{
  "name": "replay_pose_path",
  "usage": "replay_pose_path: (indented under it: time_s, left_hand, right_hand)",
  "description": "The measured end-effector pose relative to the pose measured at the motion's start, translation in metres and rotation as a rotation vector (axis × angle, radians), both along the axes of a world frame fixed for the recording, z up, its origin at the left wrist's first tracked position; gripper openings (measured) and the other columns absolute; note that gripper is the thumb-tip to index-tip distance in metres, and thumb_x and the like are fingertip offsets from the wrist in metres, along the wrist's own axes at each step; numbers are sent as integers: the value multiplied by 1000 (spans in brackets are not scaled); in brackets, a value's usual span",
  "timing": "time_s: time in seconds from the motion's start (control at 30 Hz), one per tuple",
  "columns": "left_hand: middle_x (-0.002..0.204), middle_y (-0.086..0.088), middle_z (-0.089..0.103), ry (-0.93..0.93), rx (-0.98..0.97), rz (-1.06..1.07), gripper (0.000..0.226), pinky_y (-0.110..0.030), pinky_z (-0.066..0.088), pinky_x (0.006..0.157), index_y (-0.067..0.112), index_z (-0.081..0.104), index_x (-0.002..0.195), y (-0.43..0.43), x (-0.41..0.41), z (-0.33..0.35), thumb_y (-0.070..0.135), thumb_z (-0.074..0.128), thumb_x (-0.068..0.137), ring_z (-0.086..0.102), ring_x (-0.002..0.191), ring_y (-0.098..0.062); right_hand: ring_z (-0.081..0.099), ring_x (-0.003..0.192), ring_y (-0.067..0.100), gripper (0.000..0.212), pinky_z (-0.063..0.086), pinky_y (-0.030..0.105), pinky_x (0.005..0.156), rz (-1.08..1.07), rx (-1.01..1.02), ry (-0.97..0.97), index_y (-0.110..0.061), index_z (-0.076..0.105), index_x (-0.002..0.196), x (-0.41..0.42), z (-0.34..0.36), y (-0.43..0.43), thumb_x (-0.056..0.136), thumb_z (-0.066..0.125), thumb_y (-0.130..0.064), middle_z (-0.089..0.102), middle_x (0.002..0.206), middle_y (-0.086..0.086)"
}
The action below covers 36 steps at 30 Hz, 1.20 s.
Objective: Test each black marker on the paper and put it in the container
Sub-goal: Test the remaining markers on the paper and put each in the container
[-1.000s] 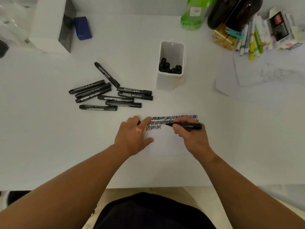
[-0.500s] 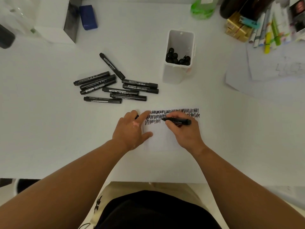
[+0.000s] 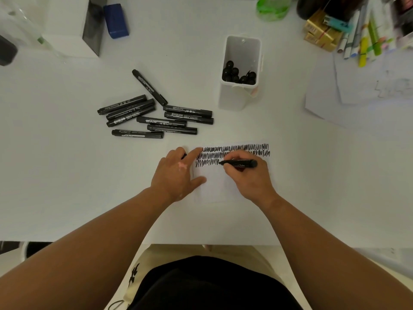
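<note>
My right hand (image 3: 248, 175) grips an uncapped black marker (image 3: 240, 163) with its tip on the white paper (image 3: 214, 186), at the left part of the third scribble row. My left hand (image 3: 176, 173) rests on the paper's left edge, index finger straight and thumb spread. Its other fingers curl over a small black piece, seemingly the marker cap (image 3: 184, 155). Several capped black markers (image 3: 156, 117) lie in a loose pile to the upper left. The white container (image 3: 242, 95) stands behind the paper with several markers upright inside.
A white box (image 3: 67, 25) and a blue object (image 3: 116, 20) sit at the back left. A green bottle (image 3: 272, 7), gold boxes (image 3: 319, 32), coloured pens (image 3: 366, 45) and loose sheets (image 3: 362, 95) fill the back right. The table's front edge (image 3: 201, 243) is close to my body.
My right hand has shifted left along the third scribble row with the marker. The camera has tilted, so everything sits a little higher in view. My left hand has stayed on the paper.
</note>
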<state>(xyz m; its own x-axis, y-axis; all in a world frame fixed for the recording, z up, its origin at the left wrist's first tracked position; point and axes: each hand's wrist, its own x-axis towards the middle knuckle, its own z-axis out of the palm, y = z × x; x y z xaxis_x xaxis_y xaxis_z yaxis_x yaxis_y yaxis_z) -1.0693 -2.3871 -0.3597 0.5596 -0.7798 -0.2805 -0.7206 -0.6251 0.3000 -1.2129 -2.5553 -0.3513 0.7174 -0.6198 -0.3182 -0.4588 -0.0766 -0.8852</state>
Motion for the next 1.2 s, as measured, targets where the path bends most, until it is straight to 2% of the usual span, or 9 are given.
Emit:
replay_pose_path:
  time_s: [0.37, 0.57, 0.67, 0.73, 0.83, 0.93, 1.07, 1.13, 1.2]
  left_hand:
    - [111, -4, 52, 22, 8, 6, 82, -40, 47, 89, 34, 34, 148, 0, 0, 0, 64, 68, 79, 50, 101, -24]
    - [120, -5, 51, 88, 61, -22, 85, -42, 48, 95, 34, 25, 151, -2, 4, 6, 60, 68, 81, 49, 109, -25]
    - [123, -5, 50, 314, 59, 49, 86, -39, 46, 99, 34, 15, 155, -2, 10, 16, 35, 69, 88, 49, 113, -25]
    - [118, -3, 52, 477, 22, 144, 82, -29, 47, 88, 32, 14, 156, 1, 14, 26, 12, 61, 92, 54, 102, -21]
    - [110, 10, 58, 560, -39, 206, 72, -12, 46, 68, 32, 20, 153, 10, 17, 46, -1, 48, 95, 59, 85, -12]
    - [109, 15, 65, 680, -183, 329, 65, -15, 52, 72, 37, 33, 143, 18, 12, 72, 3, 61, 95, 65, 89, -10]
    - [108, 3, 72, 872, -352, 557, 45, -23, 57, 74, 27, 57, 112, 23, 3, 106, 6, 81, 80, 72, 88, -17]
    - [103, 3, 75, 870, -376, 558, 32, -24, 55, 79, 27, 67, 99, 24, 0, 118, 10, 83, 79, 72, 91, -15]
    - [101, 3, 77, 890, -391, 525, 27, -23, 55, 82, 33, 72, 98, 25, -3, 128, 12, 80, 82, 71, 93, -13]
  right_hand:
    - [68, 81, 4, 13, 52, 14, 73, -51, -6, 10, -23, 74, 91, -1, 1, -3, 87, 76, -11, 73, 86, -12]
    - [67, 77, 1, 20, 48, 11, 68, -66, 37, 12, -29, 73, 81, 0, 8, -8, 80, 75, -9, 73, 82, -18]
    - [65, 69, 9, 17, 49, 22, 66, -181, 89, -25, -28, 70, 81, -2, 18, -14, 80, 75, -12, 71, 77, -11]
    - [59, 62, 19, 17, 48, 33, 63, -221, 155, -31, -23, 65, 84, -6, 29, -19, 81, 77, -11, 68, 73, 3]
    - [59, 55, 16, 16, 49, 31, 54, -214, 243, -37, -15, 68, 86, -15, 46, -23, 82, 82, -8, 69, 65, 6]
    - [58, 53, 16, 13, 49, 25, 52, -170, 314, -56, -15, 74, 87, -21, 66, -22, 83, 82, -5, 67, 62, 2]
    - [64, 65, 22, 10, 51, 31, 56, -161, 551, -155, -14, 77, 90, -19, 98, -17, 82, 72, -18, 72, 75, 14]
    - [65, 64, 22, 6, 51, 30, 55, -141, 575, -170, -18, 74, 83, -15, 111, -14, 81, 69, -21, 71, 73, 15]
    - [65, 64, 22, 2, 52, 31, 55, -103, 562, -186, -20, 70, 80, -10, 122, -11, 79, 71, -21, 71, 72, 15]
